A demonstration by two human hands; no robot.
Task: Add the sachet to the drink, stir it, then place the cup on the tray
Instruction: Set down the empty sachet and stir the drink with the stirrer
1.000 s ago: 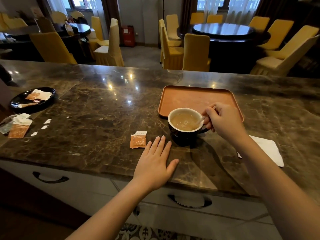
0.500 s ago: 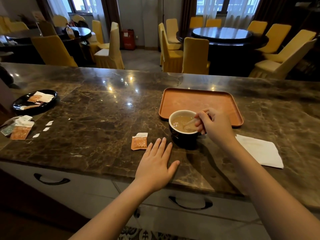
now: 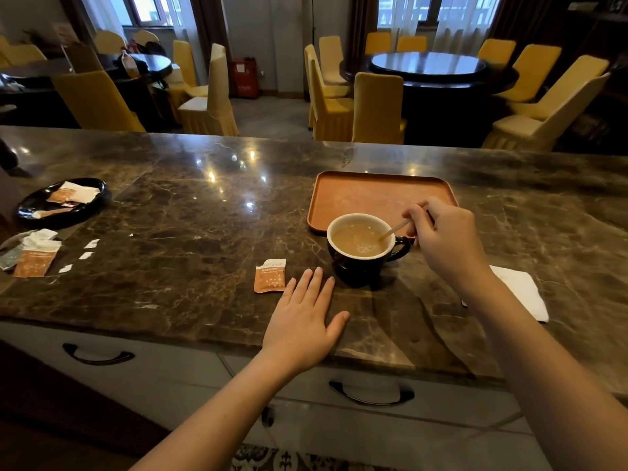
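Black ceramic cup (image 3: 365, 263), near edge of orange tray (image 3: 380, 198). Right hand (image 3: 445, 239) pinching thin wooden stirrer (image 3: 394, 229), for stirring. Left hand (image 3: 302, 321) flat, empty, bracing; torn orange sachet (image 3: 270, 276) beside.

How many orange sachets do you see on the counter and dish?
3: an opened one beside the left hand, one in the pile at the counter's left edge, one on the black dish. The pile may hide more.

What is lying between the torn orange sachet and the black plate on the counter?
Nothing; in the head view, only bare marble counter lies between the sachet and the plate.
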